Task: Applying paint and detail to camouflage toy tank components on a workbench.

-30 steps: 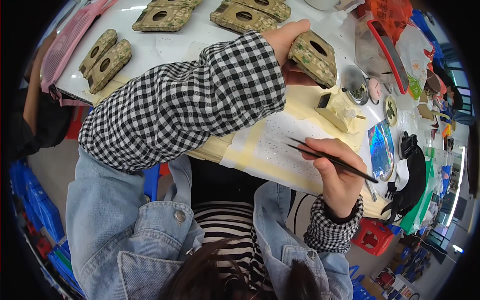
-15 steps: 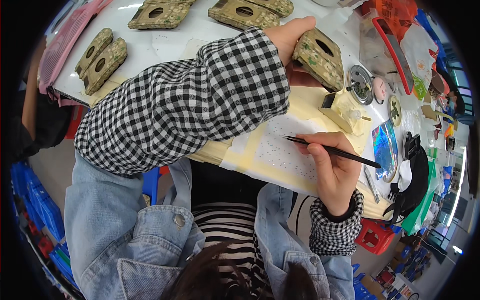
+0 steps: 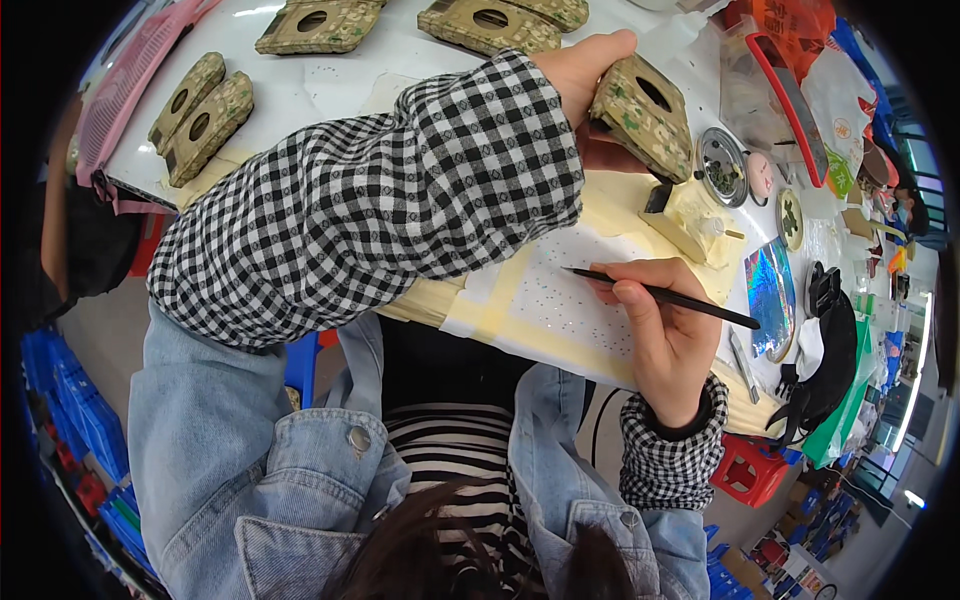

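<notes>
My left hand point(image 3: 588, 78) is closed around a camouflage-patterned model vehicle hull point(image 3: 632, 112) with an oval hole in its top. The hull is tilted above the table, and its underside and some fingers are hidden. In my right hand point(image 3: 668, 335) a slim black fine-tipped brush point(image 3: 700, 305) is pinched like a pen. Its tip points left, over a white sheet point(image 3: 560, 305) scattered with tiny coloured dots; I cannot tell whether it touches. Beside the sheet stands a small block wrapped in yellow tape point(image 3: 705, 235).
More camouflage hulls lie at the far side point(image 3: 318, 27) and far left point(image 3: 208, 130), near a pink mesh basket point(image 3: 135, 85). On the right are a round metal tin point(image 3: 722, 165), a holographic sheet point(image 3: 768, 295), a knife-like tool point(image 3: 744, 367) and a red-edged phone-like object point(image 3: 795, 110).
The brush tip has shifted slightly left and up over the dotted sheet. My left hand and the hull have moved a touch to the right.
</notes>
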The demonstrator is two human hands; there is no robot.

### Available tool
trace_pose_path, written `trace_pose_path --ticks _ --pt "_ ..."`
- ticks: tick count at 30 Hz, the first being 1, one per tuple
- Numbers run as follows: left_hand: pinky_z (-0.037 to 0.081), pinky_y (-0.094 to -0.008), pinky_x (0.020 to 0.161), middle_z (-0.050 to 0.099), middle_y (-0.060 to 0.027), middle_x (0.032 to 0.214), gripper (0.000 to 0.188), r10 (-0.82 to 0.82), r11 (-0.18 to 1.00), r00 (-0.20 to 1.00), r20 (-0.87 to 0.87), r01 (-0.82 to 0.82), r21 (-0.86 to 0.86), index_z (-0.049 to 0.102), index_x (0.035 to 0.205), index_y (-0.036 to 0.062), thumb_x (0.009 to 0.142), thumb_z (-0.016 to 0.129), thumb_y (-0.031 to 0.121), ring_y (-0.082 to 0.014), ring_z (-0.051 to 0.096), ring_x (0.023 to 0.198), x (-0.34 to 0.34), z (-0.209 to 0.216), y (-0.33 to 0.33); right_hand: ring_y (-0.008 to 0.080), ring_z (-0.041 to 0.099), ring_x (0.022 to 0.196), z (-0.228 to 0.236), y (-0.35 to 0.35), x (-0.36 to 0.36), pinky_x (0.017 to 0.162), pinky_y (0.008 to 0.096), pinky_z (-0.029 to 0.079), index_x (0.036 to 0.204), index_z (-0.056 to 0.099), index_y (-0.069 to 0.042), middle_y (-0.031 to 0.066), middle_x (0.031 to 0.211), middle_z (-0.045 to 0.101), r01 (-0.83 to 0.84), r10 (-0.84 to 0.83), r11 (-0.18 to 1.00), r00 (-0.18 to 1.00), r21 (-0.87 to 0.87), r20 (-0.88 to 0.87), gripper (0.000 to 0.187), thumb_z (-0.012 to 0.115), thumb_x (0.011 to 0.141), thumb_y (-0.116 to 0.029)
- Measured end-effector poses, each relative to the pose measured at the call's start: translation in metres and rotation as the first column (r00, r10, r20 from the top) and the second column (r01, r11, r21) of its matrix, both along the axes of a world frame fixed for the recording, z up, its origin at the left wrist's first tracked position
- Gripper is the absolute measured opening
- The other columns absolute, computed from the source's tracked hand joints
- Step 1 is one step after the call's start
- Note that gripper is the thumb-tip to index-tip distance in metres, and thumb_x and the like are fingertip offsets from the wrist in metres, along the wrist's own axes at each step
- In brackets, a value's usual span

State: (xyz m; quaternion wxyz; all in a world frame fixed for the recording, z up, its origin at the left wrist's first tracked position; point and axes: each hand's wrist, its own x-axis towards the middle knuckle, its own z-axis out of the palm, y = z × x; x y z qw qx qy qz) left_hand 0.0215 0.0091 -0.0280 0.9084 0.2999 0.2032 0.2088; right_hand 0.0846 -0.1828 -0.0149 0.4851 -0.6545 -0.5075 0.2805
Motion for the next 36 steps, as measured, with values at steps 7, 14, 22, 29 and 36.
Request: trace_pose_path --ticks 7,14,22,29,36 --pt "0.058 -0.0441 0.076 0.058 -0.0157 0.111 0.048 0.010 1.000 1.000 -0.006 -0.010 -0.007 0.049 0.115 0.0025 0.088 0.052 0.042 -0.0271 0.062 0.096 -0.0010 0.0019 -0.0014 0.0143 0.061 0.074 -0.0002 -0.0006 -0.0013 0.068 0.0234 0.048 0.090 0.063 0.005 0.0099 0.083 0.066 0.014 -0.014 1.000 1.000 0.009 -0.013 0.010 0.063 0.084 -0.003" --pt "0.058 -0.0440 0.075 0.059 -0.0149 0.109 0.046 0.007 0.999 1.000 0.000 -0.007 0.034 0.049 0.114 0.0030 0.089 0.051 0.041 -0.0265 0.063 0.095 -0.0002 0.0001 -0.0007 0.0135 0.061 0.074 0.0004 0.0000 -0.0013 0.069 0.0231 0.049 0.091 0.063 0.005 0.0105 0.085 0.065 0.012 -0.013 1.000 0.999 -0.026 -0.043 0.011 0.062 0.084 -0.003" --pt "0.058 -0.0440 0.074 0.059 -0.0157 0.108 0.047 0.023 1.000 0.999 -0.023 -0.023 0.009 0.050 0.112 0.0019 0.088 0.053 0.042 -0.0269 0.063 0.094 0.0003 0.0006 -0.0013 0.0143 0.061 0.076 -0.0018 -0.0007 -0.0002 0.070 0.0237 0.049 0.092 0.063 0.006 0.0110 0.085 0.065 0.025 -0.024 0.999 0.999 0.031 -0.035 0.011 0.063 0.084 -0.002" --pt "0.058 -0.0455 0.076 0.059 -0.0157 0.107 0.047 0.015 1.000 1.000 -0.015 -0.015 -0.009 0.051 0.110 0.0013 0.087 0.054 0.042 -0.0266 0.063 0.093 0.0028 -0.0007 -0.0002 0.0166 0.062 0.076 -0.0029 0.0022 -0.0001 0.071 0.0244 0.048 0.091 0.063 0.005 0.0118 0.085 0.066 0.022 -0.026 0.997 0.998 0.073 0.058 0.012 0.064 0.082 -0.001" --pt "0.058 -0.0457 0.076 0.060 -0.0154 0.105 0.046 0.013 1.000 1.000 -0.008 -0.013 -0.014 0.052 0.109 0.0013 0.087 0.054 0.042 -0.0268 0.063 0.092 0.0008 -0.0003 -0.0011 0.0158 0.061 0.075 -0.0036 0.0033 -0.0003 0.071 0.0240 0.048 0.090 0.063 0.005 0.0116 0.085 0.066 0.018 -0.020 0.998 0.999 0.055 0.026 0.011 0.064 0.082 -0.002"
